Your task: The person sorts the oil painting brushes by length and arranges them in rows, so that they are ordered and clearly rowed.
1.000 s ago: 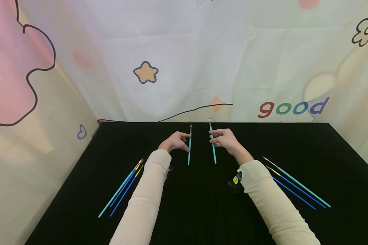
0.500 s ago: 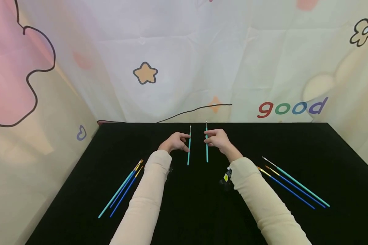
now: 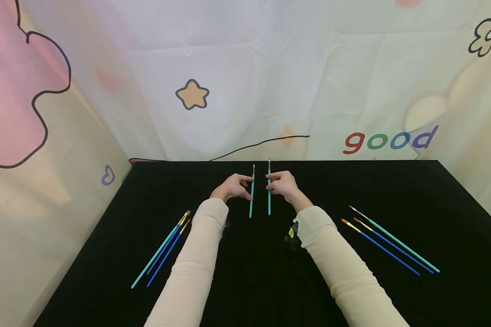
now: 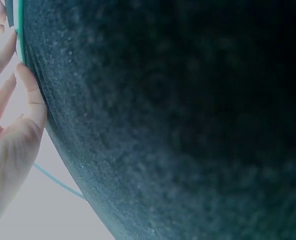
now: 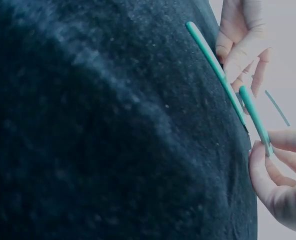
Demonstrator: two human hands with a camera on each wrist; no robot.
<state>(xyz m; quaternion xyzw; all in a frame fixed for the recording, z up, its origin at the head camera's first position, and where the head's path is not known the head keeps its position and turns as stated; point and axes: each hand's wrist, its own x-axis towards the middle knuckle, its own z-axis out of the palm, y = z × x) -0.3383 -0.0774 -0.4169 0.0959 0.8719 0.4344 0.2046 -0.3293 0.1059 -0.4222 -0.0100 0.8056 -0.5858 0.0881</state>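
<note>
Two slim turquoise paintbrushes stand side by side near the far edge of the black table, bristles pointing away. My left hand (image 3: 234,187) holds the left paintbrush (image 3: 251,209) between thumb and forefinger, from its left side. My right hand (image 3: 284,185) pinches the right paintbrush (image 3: 269,204) from its right, the thumb below the fingertips. A narrow gap separates the two brushes, nearly parallel. In the right wrist view, the brush in my right hand (image 5: 283,185) shows its handle end toward the camera, close to the other brush (image 5: 208,52), which lies near the black cloth.
To the left on the black table (image 3: 253,281) lies a slanted group: a turquoise paintbrush (image 3: 149,265) and two blue ones with gold ferrules. Another turquoise paintbrush (image 3: 405,245) lies at the right, with two blue paintbrushes beside it. A printed curtain (image 3: 245,91) rises behind the table.
My right hand has moved left with its paintbrush, which has turned straighter and come closer to the left one. My left hand and its paintbrush have stayed in place.
</note>
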